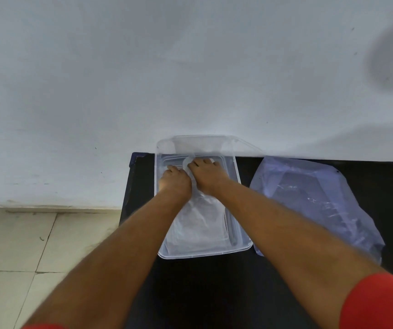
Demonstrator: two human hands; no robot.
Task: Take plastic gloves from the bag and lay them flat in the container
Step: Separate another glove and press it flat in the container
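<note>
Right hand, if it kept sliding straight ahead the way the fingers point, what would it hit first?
Probably the far wall of the clear container; the right hand points toward it over the gloves. Depth is unclear.

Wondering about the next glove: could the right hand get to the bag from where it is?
Probably yes. The right hand is pressing a glove inside the container, and the bag lies open beside it on the right, with nothing between them except the container's low wall.

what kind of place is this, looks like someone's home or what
Probably a plain indoor room, perhaps a home or a simple workspace; it is hard to tell which. A bare white wall, a tiled floor and a black table pushed against the wall are all that show, with no furnishings in view.
</note>
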